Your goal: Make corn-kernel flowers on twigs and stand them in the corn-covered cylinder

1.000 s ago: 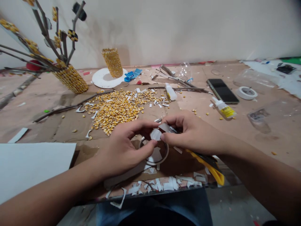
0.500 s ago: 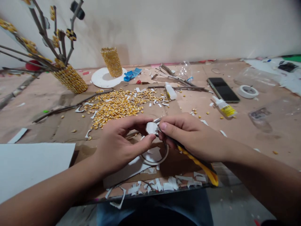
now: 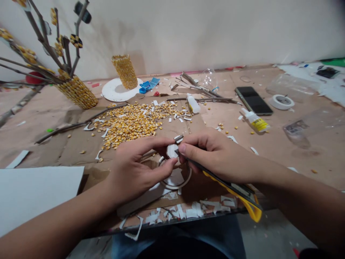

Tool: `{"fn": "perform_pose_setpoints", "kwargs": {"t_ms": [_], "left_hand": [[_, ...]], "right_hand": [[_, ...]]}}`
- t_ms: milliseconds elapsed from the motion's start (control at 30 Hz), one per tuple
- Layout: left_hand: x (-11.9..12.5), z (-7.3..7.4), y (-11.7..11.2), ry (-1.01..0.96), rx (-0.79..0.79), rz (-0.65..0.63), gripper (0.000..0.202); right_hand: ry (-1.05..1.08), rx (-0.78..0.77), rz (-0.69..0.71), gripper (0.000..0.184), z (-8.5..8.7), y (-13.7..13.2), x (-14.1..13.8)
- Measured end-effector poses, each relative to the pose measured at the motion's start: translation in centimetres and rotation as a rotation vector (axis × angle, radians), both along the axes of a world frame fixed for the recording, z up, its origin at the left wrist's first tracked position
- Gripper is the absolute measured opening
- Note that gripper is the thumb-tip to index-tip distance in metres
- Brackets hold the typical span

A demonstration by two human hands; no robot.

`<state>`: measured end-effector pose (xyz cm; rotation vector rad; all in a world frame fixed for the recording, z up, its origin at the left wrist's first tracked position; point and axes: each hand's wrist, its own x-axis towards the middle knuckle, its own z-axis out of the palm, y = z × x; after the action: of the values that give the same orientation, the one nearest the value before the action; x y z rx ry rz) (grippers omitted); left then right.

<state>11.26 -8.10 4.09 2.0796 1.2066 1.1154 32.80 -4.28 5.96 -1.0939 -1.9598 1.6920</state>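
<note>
Paper scraps [image 3: 188,213] lay along the near edge of the worktop [image 3: 269,151]. Just beyond, the left hand [image 3: 134,169] pinched a small white paper piece [image 3: 171,151] between thumb and fingers, above a white ring [image 3: 176,187] on the worktop. The right hand [image 3: 215,154] was closed around a yellow cutter [image 3: 234,194], thumb touching the same piece. Farther back were a heap of corn kernels [image 3: 132,122], a glue bottle [image 3: 254,122] and a phone [image 3: 253,100].

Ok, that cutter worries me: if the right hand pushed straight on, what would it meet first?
Probably the small white piece pinched by the left hand, whose fingertips sit right behind it. The right hand, holding the yellow cutter, points toward it; depth is unclear.
</note>
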Motion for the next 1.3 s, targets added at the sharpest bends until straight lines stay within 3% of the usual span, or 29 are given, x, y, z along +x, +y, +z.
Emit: {"fn": "perform_pose_setpoints", "kwargs": {"t_ms": [833,1033,1300], "left_hand": [[-0.57,-0.26,0.28,0.092,0.193,-0.040,0.030],[-0.65,-0.56,0.23,0.162,0.238,-0.043,0.028],[-0.57,-0.52,0.74,0.102,0.175,-0.038,0.025]], "right_hand": [[0.110,-0.097,0.036,0.045,-0.38,0.23,-0.17],[0.094,-0.085,0.045,0.039,-0.43,0.15,0.16],[0.035,-0.027,0.019,0.038,0.12,0.34,0.19]]}}
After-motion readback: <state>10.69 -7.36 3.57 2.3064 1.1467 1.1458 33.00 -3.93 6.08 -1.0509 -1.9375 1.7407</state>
